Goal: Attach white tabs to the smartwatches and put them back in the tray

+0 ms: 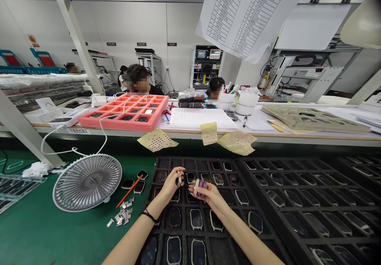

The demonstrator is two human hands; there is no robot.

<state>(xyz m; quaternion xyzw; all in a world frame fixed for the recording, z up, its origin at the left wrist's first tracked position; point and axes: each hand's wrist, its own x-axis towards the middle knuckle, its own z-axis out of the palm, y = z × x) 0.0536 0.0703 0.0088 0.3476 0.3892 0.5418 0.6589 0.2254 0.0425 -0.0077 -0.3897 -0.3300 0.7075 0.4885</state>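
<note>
My left hand (169,185) is closed on a smartwatch body (179,178) with a light frame, seen nearly edge-on above the black foam tray (219,251). Just right of it, my right hand (213,198) grips a small stack of watch bodies (201,188), white and purple at their edges. Fingers cover part of both loads. Below and around the hands, dark-screened watches such as this light-framed watch (196,219) lie in the tray's compartments. Some frames are light, others purple.
A grey fan (89,181) stands left on the green mat (77,237). Near it lie an orange stick (129,191), loose watches (139,187) and small labels (123,215). More watch trays (300,221) extend right. A shelf holds a pink foam tray (125,126); people sit beyond.
</note>
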